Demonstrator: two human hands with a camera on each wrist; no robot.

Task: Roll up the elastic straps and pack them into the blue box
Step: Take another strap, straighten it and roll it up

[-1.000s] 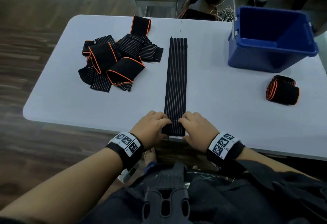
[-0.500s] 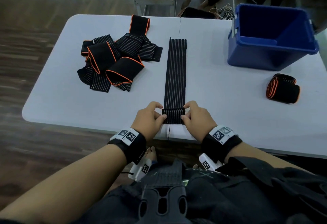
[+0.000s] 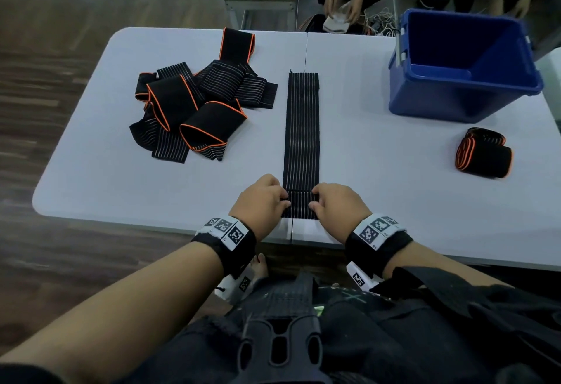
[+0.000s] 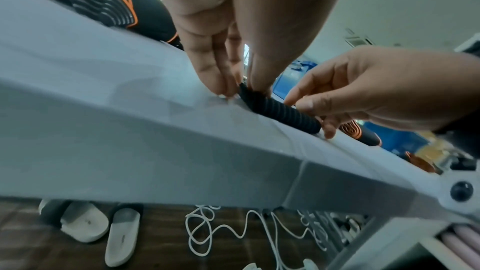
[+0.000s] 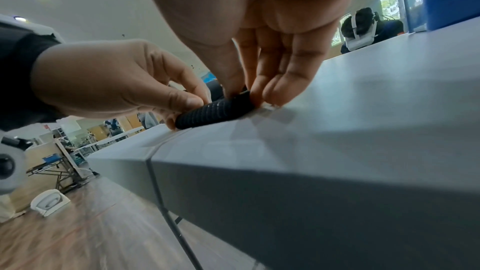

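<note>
Relative to the earlier frames, the near end of the strap is turned over into a short roll. The left hand and right hand, formerly at the table edge, now pinch the roll's ends farther in.

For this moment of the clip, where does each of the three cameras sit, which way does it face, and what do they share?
Head: worn on the head, looking forward and down at the white table, the flat elastic strap and blue box; both forearms and hands show.
Left wrist: below the left hand, looking along its fingers across the table edge.
Right wrist: below the right hand, looking towards the left hand.
Shared: both wrist views show both hands pinching the strap's rolled end.
</note>
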